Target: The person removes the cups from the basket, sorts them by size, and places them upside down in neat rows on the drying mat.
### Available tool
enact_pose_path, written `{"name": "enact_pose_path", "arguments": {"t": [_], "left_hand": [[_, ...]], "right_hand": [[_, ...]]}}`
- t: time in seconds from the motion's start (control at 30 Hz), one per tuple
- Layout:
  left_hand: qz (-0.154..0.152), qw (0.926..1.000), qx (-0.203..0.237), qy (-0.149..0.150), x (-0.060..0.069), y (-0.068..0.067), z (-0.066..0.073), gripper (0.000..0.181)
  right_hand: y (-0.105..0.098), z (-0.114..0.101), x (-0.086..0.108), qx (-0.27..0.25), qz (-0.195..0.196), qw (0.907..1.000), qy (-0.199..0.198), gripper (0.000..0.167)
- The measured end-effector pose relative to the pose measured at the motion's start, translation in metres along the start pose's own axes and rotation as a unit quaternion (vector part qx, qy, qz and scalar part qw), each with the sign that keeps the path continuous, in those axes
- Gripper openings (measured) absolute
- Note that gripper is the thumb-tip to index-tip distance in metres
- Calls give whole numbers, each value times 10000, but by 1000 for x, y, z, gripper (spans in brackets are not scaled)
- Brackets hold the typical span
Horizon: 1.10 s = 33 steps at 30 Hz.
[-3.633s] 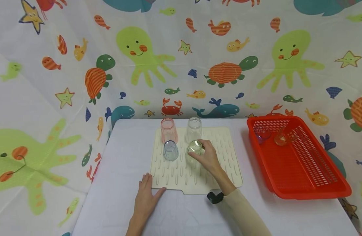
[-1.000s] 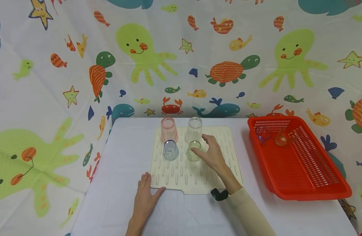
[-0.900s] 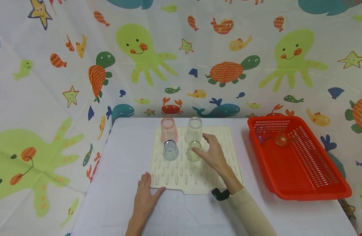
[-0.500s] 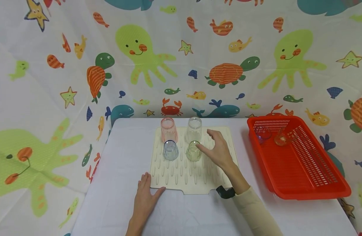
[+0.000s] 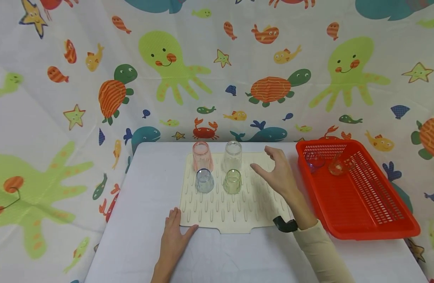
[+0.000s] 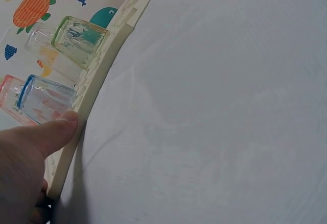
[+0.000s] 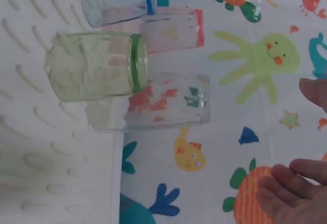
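No text, label, brand, number or sign can be read: none on the draining mat (image 5: 217, 204), the glass tumblers (image 5: 204, 181) upon it, the red plastic basket (image 5: 351, 204) right of it or the sea-animal curtain (image 5: 217, 88) behind it.

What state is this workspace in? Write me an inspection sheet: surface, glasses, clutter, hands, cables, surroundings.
Surface: white-covered table, with a ribbed cream mat on it.
Glasses: pink glass and clear glass at the back, blue glass and green glass in front; all four stand on the mat.
Clutter: red basket at the right, holding a purple glass and an orange glass.
Hands: left hand touches the mat's near left corner; right hand holds nothing, between green glass and basket.
Cables: nothing seen.
Surroundings: sea-animal curtain behind and at the left.
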<state>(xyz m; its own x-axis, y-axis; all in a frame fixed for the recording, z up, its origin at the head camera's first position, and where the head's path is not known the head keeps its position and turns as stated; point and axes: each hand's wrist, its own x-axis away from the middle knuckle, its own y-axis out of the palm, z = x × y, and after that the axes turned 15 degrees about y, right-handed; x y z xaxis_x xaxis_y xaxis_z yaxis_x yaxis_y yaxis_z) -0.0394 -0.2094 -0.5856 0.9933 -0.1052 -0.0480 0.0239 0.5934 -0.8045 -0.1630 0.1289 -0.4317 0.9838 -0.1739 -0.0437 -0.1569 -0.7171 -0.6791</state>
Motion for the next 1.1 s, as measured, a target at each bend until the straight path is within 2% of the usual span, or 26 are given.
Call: {"name": "enact_pose_path", "arguments": {"t": [0.23, 0.43, 0.8, 1.1], "left_hand": [[11, 10000, -14, -33, 6, 0, 5, 98], [30, 10000, -58, -63, 12, -2, 10, 98], [59, 9999, -54, -104, 22, -5, 21, 97], [82, 9999, -57, -129, 30, -8, 31, 97]], "right_hand": [[-29, 9, -4, 278, 228, 9993, 57, 76], [-57, 20, -5, 331, 337, 9984, 303, 73], [-106, 54, -11, 281, 664, 9933, 908, 80], [-136, 82, -18, 259, 761, 9900, 1160, 82]]}}
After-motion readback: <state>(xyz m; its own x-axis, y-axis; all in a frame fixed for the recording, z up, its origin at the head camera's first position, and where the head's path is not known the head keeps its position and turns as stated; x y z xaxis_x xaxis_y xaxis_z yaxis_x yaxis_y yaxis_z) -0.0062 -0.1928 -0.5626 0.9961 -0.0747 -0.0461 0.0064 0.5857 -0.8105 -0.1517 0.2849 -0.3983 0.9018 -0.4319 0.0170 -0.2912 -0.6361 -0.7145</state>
